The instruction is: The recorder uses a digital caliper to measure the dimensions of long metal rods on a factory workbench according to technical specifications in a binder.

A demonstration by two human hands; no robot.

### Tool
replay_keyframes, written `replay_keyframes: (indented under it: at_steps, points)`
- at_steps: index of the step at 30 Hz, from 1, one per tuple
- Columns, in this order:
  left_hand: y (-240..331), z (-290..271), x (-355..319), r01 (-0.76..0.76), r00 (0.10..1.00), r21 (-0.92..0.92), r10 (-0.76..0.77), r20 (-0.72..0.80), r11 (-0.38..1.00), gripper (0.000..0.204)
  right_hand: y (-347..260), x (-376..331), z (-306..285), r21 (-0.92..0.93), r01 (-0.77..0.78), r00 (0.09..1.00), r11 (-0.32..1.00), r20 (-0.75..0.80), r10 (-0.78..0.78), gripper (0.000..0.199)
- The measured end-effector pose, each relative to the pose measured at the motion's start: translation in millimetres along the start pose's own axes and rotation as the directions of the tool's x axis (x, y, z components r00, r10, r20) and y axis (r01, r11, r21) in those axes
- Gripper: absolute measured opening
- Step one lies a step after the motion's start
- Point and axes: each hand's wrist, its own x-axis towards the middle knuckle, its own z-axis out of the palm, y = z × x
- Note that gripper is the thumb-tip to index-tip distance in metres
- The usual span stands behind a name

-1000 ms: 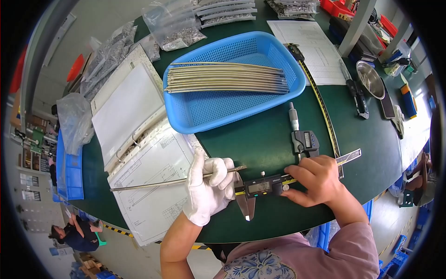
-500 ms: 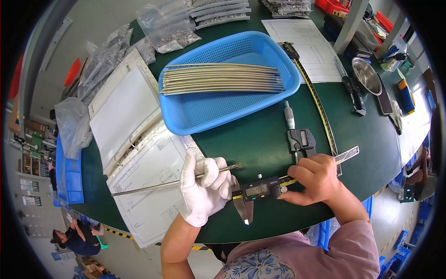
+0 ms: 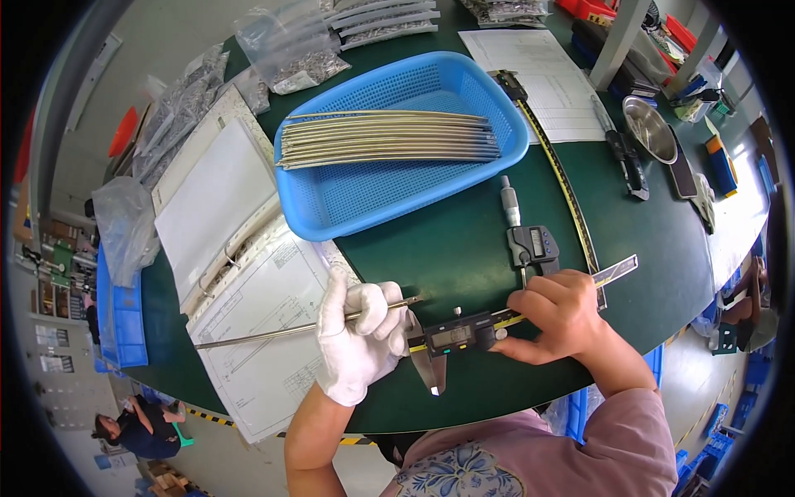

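In the head view, the left hand (image 3: 356,344) wears a white glove and curls its fingers around one thin metal rod (image 3: 273,335). The rod is near and to the left, over the open folder (image 3: 207,195), and its short end pokes out to the right of the glove. The bare right hand (image 3: 559,315) pinches a sliding ruler (image 3: 455,334) between thumb and fingers. The ruler's tips sit close by the glove, but the fingers hide part of them, so I can't tell if they touch.

The rod could slip or turn if the glove holds it too loosely. A bump on its long left end might swing the short end about. The pointy tips could catch the glove, because they are so close. If the ruler tips sideways, its number may come out wrong.

Now the counting: one rod in hand, one ruler in hand, one more long ruler (image 3: 567,184) on the right, one small gauge (image 3: 530,244), one blue basket (image 3: 290,203) far off with about ten rods (image 3: 389,137), one metal bowl (image 3: 650,130) far right, and one folder.
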Motion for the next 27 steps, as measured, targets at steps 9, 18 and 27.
replay_keyframes:
  at_steps: [9, 18, 27]
  points:
    - [-1.9, -1.9, 0.7, -0.01, 1.0, 0.01, 0.01, -0.005, 1.0, 0.063, 0.3, 0.8, -1.4, 0.0, 0.004, 1.0, 1.0, 0.008, -0.004, 0.039]
    - [-1.5, 0.5, -0.4, 0.013, 0.999, 0.026, -0.011, -0.048, 1.0, 0.064, 1.3, -0.1, 0.1, 0.003, 0.011, 1.0, 1.0, 0.004, -0.011, 0.04]
    - [-1.7, -2.9, -0.2, -0.002, 0.999, 0.06, 0.004, -0.037, 0.998, 0.064, -0.1, -2.0, 1.7, 0.057, 0.018, 0.998, 0.998, 0.055, -0.021, 0.035]
